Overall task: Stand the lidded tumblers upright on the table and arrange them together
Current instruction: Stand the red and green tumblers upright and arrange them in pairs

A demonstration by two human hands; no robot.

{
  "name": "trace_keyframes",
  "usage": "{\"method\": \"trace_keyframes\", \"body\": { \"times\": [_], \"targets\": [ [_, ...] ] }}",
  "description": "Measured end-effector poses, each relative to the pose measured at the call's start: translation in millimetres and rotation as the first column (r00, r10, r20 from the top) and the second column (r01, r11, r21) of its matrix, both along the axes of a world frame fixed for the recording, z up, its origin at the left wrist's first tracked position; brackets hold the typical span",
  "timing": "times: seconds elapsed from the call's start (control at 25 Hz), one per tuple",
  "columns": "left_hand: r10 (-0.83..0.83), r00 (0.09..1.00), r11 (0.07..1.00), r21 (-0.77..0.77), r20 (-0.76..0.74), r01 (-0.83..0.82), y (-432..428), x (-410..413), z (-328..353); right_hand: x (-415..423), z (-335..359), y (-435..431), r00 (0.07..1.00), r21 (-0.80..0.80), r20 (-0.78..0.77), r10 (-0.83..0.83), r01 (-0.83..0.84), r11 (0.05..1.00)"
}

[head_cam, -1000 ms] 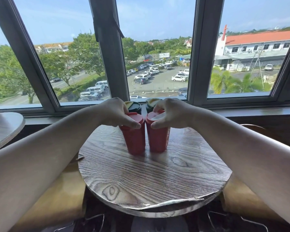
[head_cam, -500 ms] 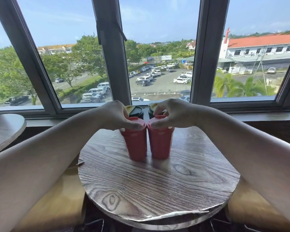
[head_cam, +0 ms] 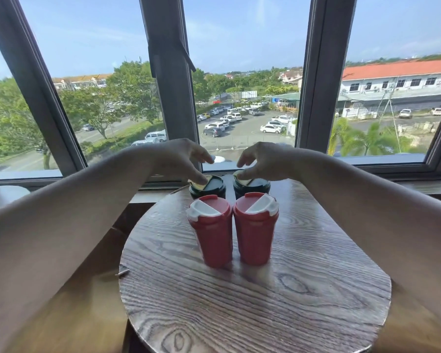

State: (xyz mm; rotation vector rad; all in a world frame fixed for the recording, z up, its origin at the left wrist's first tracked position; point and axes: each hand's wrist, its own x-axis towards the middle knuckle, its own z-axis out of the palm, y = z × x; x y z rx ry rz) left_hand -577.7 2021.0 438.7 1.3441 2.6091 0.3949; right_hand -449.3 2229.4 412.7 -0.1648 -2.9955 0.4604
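Two red tumblers with red-and-white lids stand upright side by side on the round wooden table (head_cam: 252, 309): the left red tumbler (head_cam: 213, 235) and the right red tumbler (head_cam: 255, 233). Behind them stand two dark green tumblers with yellow-flapped lids, the left green tumbler (head_cam: 210, 187) and the right green tumbler (head_cam: 255, 186), mostly hidden by the red ones. My left hand (head_cam: 182, 159) hovers over the left green lid with its thumb touching it. My right hand (head_cam: 264, 161) hovers over the right green lid, thumb at its edge. Fingers on both hands are loosely spread.
A window sill (head_cam: 367, 171) and grey window frames (head_cam: 168, 80) run just behind the table. Part of a second round table (head_cam: 3, 194) shows at the far left. Brown seating lies below the table on both sides.
Both hands have let go of the red tumblers' lids and moved back and up to the green tumblers behind. The red tumblers stay standing together.
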Motion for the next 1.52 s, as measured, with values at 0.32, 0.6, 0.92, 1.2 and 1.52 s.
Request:
{"method": "trace_keyframes", "body": {
  "times": [0.32,0.6,0.92,1.2,1.52],
  "targets": [
    [-0.045,0.996,0.969,-0.239,0.077,0.062,29,-32,-10,-28,-3,-2,0.981,0.010,0.175,-0.080,0.080,0.997],
    [-0.065,0.994,0.972,-0.218,0.093,0.084,33,-41,-18,-32,-10,-7,0.986,0.121,0.068,-0.150,0.141,0.983],
    [-0.057,0.988,0.974,-0.210,0.140,0.086,34,-38,-18,-31,-12,10,0.976,0.026,0.055,-0.210,0.209,0.978],
    [-0.054,0.983,0.984,-0.155,0.176,0.082,36,-40,-21,-27,0,18,0.955,-0.245,0.292,-0.057,0.133,0.960],
    [-0.080,0.985,0.988,-0.117,0.154,0.098,36,-37,-22,-28,-8,17,0.978,-0.182,0.180,-0.107,0.140,0.973]
  ]
}}
